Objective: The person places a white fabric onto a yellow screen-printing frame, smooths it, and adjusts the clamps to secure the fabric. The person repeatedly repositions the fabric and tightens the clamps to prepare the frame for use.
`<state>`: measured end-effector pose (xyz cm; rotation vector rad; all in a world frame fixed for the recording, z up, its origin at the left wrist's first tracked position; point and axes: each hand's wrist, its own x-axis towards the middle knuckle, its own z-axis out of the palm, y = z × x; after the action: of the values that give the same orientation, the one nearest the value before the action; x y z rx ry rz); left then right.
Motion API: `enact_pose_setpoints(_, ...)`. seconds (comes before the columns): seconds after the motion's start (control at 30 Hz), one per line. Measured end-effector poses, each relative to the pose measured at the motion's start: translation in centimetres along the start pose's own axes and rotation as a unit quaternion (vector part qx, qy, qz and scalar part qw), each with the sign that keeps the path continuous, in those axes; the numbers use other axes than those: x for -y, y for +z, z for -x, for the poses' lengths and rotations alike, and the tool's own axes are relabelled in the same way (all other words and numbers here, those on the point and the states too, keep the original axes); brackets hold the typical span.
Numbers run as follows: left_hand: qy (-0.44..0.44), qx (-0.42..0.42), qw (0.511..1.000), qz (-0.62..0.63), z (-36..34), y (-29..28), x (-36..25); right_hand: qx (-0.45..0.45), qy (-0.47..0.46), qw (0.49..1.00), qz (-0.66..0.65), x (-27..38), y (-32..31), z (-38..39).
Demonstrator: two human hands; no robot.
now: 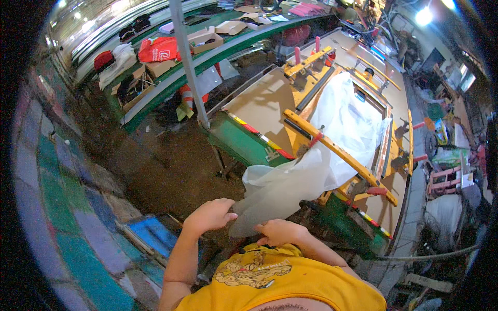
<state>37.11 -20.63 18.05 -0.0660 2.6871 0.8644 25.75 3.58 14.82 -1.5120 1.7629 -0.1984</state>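
Observation:
A sheer white mesh-like sheet (pixel 290 181) runs from the work table down toward my body. My left hand (pixel 210 215) pinches its near left corner, fingers closed. My right hand (pixel 280 230) is curled at the near edge, a short way to the right, with the sheet's margin at its fingertips. The far part of the sheet lies bunched over a rectangular frame (pixel 386 140) on the table. A long yellow bar (pixel 342 155) crosses above the sheet, and a red-handled toggle clamp (pixel 376 191) sits near its right end.
The table's brown top (pixel 254 101) carries more yellow bars and clamps, with a green side panel (pixel 241 137) facing me. A metal post (pixel 187 57) rises at its left corner. Beyond stands a long green bench (pixel 171 78) with boxes and a red bag (pixel 158 49). Clutter lines the right side.

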Motion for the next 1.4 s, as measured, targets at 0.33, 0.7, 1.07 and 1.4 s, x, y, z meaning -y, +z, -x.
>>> enact_pose_setpoints(0.33,-0.064,-0.003,0.997,0.038,-1.7,-0.5,3.1,-0.036,0.023,0.997,0.065,-4.5,-1.3,-6.5)
enact_pose_setpoints(0.7,-0.098,-0.035,0.993,0.049,-5.0,-3.4,8.6,0.074,0.058,0.995,0.026,-6.5,-6.1,-12.4)
enact_pose_setpoints(1.07,-0.021,-0.326,0.932,0.159,-6.2,-22.4,18.0,-0.023,0.046,0.997,0.05,-7.9,-10.2,-26.8)
enact_pose_setpoints(1.4,0.071,-0.433,0.886,0.15,-11.2,-47.3,30.9,-0.113,-0.001,0.994,-0.005,2.8,-18.7,-46.3)
